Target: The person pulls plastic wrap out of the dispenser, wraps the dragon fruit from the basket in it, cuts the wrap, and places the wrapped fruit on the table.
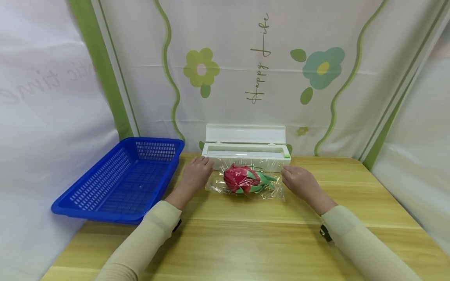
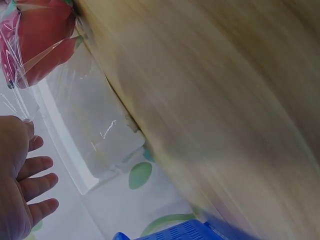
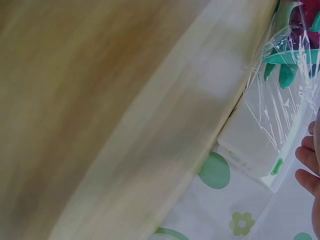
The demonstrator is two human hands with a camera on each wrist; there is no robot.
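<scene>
In front of white box (image 1: 246,157), likely slippery, flimsy film (image 1: 218,185) is pinched at edges by left hand (image 1: 197,171) and right hand (image 1: 300,181); dragon fruit (image 1: 242,179), probably light, best cupped mid-body.

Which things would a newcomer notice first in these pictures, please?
Probably the red dragon fruit first, under clear film between the left hand and the right hand. Next, perhaps, the large blue basket at the left of the head view, and the open white box just behind the fruit.

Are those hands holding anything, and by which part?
Clear film, pinched near one end by the left hand and, apparently, near the opposite end by the right hand.
</scene>
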